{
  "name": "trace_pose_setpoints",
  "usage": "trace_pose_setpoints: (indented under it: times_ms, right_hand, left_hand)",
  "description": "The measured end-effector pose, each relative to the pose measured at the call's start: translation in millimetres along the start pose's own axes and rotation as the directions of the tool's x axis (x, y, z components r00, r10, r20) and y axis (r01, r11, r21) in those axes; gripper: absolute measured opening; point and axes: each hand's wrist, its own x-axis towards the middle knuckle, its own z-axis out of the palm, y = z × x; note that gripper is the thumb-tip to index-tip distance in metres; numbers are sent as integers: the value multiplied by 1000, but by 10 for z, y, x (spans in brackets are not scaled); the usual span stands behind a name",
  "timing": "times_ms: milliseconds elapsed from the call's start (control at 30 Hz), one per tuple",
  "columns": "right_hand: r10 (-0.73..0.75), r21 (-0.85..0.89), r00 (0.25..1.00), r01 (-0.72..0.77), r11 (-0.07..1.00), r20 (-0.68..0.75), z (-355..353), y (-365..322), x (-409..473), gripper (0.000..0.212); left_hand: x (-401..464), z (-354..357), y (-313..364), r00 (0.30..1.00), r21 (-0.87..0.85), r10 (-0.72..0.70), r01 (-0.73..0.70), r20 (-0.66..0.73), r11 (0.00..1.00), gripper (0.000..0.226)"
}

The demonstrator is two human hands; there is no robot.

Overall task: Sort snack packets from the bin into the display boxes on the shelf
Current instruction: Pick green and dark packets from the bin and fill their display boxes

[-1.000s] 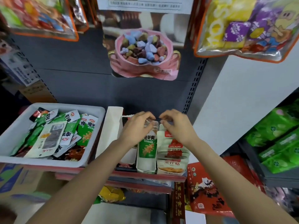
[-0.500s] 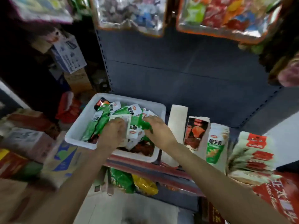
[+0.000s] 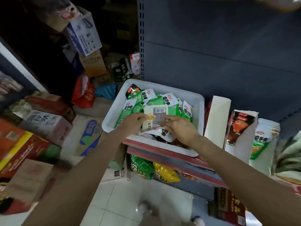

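Down on the red-edged metal shelf, the white plastic bin sits with its far rim close against the dark grey back panel and its near rim overhanging the shelf's front edge. Its right wall stands just beside a tall white cardboard display box, so little room shows between them; to the left of the bin the space falls away to the floor. Both arms reach in over the near rim from below. The left hand lies over the near-left part of the heap, fingers curled, its grip pinching the left edge of a pale cream snack packet with a barcode and a clear window. The right hand hovers at that packet's right side with fingers loosely spread; whether they touch the packet cannot be told. Beneath and beyond the packet lie many green-and-white snack packets, filling the bin almost to its rim, with one dark red packet at the far-left corner. Right of the white box stand a display box of dark red packets and another of green-and-white packets. Green and yellow snack bags rest on the lower shelf. Stacked cardboard cartons crowd the floor at left.
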Motion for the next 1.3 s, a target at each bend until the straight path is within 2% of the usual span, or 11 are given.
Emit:
trace_pose_setpoints:
  times_ms: [33, 100, 133, 200, 267, 400, 533, 633, 933, 1100, 1300]
  right_hand:
    - [33, 78, 999, -30, 997, -30, -4, 21, 10, 33]
    - [145, 341, 982, -95, 935, -122, -41, 61, 1, 27]
    - [217, 472, 964, -119, 873, -157, -86, 80, -31, 27]
    - [339, 666, 921, -132, 734, -191, -210, 109, -137, 25]
    - [414, 745, 887, -133, 654, -205, -289, 159, -246, 27]
    - [513, 884, 830, -54, 465, -219, -343, 377, -486, 32]
    - [545, 934, 805, 32, 355, -234, -459, 740, -870, 11]
    - [580, 918, 762, 50, 393, -289, -565, 1072, -1245, 22]
    - [671, 872, 647, -20, 490, -362, -734, 2215, -2380, 19]
    - [640, 837, 666, -45, 546, -382, -763, 2605, -2737, 15]
    - [649, 778, 679, -182, 601, -342, -683, 2897, -2982, 12]
  left_hand:
    - [-17, -16, -8, 999, -35, -29, 28, -15, 999, 35]
    - [-60, -25, -2, 988, -166, -127, 110, -92, 980, 21]
    - [-76, -29, 25, 982, -234, -144, 113, -123, 966, 17]
    - [-84, -21, 149, 983, -409, -125, 61, -133, 911, 26]
    - [-75, -41, 354, 976, -447, -90, -9, -200, 894, 25]
    - [27, -73, 827, 919, -429, -41, -144, -393, 892, 8]
    - [197, 84, 1331, 935, -431, 33, -193, -352, 882, 10]
    - [287, 269, 1838, 951, -457, 70, -208, -301, 865, 6]
    - [551, 949, 3317, 949, -538, 177, -294, -260, 790, 7]
    - [636, 1227, 3730, 956, -500, 181, -276, -231, 821, 7]
    - [637, 1404, 3997, 978, -403, 170, -206, -123, 892, 8]
